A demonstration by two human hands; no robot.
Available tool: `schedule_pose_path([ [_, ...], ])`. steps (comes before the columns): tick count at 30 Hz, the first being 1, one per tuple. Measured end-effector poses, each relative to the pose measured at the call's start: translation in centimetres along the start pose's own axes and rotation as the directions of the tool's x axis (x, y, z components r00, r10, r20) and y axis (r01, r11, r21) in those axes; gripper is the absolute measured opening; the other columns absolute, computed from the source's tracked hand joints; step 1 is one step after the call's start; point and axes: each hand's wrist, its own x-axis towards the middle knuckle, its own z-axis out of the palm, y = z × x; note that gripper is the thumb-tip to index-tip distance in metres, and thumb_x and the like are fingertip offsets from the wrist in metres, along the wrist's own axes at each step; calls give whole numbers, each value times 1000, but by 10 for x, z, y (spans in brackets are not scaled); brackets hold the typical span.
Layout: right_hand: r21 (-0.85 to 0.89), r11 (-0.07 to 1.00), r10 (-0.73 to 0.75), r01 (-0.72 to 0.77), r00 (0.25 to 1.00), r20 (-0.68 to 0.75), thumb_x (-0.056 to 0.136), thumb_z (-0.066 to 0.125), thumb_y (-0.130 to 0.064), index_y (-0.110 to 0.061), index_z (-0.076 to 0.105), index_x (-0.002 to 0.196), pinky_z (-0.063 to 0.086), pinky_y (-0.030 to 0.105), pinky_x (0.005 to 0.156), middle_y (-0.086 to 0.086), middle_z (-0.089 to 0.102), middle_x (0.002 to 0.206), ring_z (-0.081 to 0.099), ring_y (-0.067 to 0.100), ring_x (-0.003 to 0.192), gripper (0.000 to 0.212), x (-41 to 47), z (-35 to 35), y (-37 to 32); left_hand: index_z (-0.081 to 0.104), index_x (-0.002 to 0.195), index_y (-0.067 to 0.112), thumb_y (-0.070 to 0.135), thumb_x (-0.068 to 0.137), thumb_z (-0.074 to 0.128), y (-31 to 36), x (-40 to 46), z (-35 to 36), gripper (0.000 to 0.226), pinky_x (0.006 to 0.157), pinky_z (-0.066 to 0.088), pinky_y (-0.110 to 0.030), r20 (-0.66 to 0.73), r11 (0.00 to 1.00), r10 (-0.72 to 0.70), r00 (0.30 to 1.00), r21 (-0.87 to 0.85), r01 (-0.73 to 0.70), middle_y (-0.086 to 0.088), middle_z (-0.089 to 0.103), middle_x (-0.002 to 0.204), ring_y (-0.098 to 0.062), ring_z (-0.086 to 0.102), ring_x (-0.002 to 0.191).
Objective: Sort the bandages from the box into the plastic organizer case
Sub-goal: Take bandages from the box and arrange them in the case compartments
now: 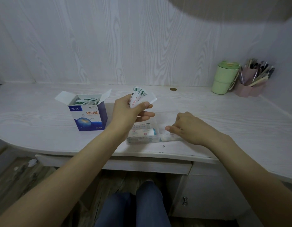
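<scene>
Head view: the left hand (127, 110) has its fingers (146, 104) closed on a small fan of wrapped bandages (139, 96), thumb pressing them against the forefinger, the strips sticking up and away from the palm. The lower fingers of that hand are loosely extended and hold nothing. Directly beneath them lies the clear plastic organizer case (151, 136), with a few bandages already in its left compartment (142, 131); how many I cannot tell through the clear walls.

To the right of those fingers, the right hand (191, 128) rests on the case, fingers curled down with the thumb lying along the case's near edge. It seems to steady the case or press something in; whether it pinches a bandage is hidden by the knuckles, so I cannot tell.

To the left of the gripping fingers, well apart, stands the blue bandage box (88, 112), flaps open, many strips upright inside it. Far off to the right, at the back of the surface (223, 115), stand a green lidded cup (223, 77) and a pink pen holder (253, 81), both out of the way.

I judge the step in hand to be the transfer: a batch is out of the box and waits above the case. The next move calls for lowering the fan into a compartment, aligned with its length so it lies flat, while the right hand keeps the light case from sliding. The box looks far from empty, so much sorting remains.
</scene>
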Motion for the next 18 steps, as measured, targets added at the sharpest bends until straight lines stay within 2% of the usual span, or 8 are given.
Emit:
schedule_pose_path([
  [3,133,990,-34,42,998,-59,97,42,-46,0,69,97,44,37,71,18,63,97,58,32,84,54,0,-8,-2,59,109,7,4,87,63,2,-2,-4,23,54,54,-19,8,1000,-11,1000,-30,11,-8,72,87,-16,71,63],
  [5,300,946,-68,124,979,-192,96,46,-43,-9,70,97,46,32,73,9,67,91,61,26,82,41,-1,-17,-10,60,108,7,3,86,65,3,-4,-7,24,53,55,-19,15,999,-19,1000,-48,20,-9,72,88,-16,71,62],
  [8,670,700,-60,246,956,-287,92,56,-37,-23,68,95,48,19,63,-5,70,85,64,8,73,18,0,-28,-31,61,109,8,3,84,66,3,-5,-9,26,54,55,-19,58,999,-24,998,-31,26,-8,73,87,-19,72,65],
  [10,773,573,-10,273,945,-327,89,64,-26,-22,67,89,45,17,55,-5,69,78,62,5,64,5,3,-28,-42,61,111,8,5,84,66,3,-5,-10,27,57,56,-20,90,1000,-20,996,-6,20,-8,74,87,-20,72,68],
  [12,813,509,48,284,933,-356,87,67,-16,-13,68,82,42,18,51,-2,67,70,59,6,58,6,8,-26,-48,62,110,8,7,87,64,4,-6,-13,24,59,56,-20,100,1000,-5,995,8,4,-8,74,86,-19,72,68],
  [15,880,416,120,229,946,-302,86,67,-13,-8,68,82,41,18,50,0,67,61,59,9,51,7,13,-24,-54,62,105,9,11,91,59,4,-6,-23,15,60,56,-20,96,1000,27,995,-1,-27,-5,74,84,-18,71,67],
  [16,915,353,141,196,955,-259,87,67,-14,-8,68,84,43,18,50,2,68,61,61,10,52,7,14,-24,-55,62,103,11,11,92,58,4,-6,-27,12,60,56,-20,89,999,35,995,-4,-35,-4,74,82,-17,71,66],
  [18,980,143,146,138,976,-159,88,65,-12,-5,66,88,48,16,52,5,70,65,67,12,57,7,15,-23,-60,62,100,12,10,92,58,3,-5,-34,10,59,56,-20,75,999,48,996,0,-48,-2,74,78,-17,71,65],
])
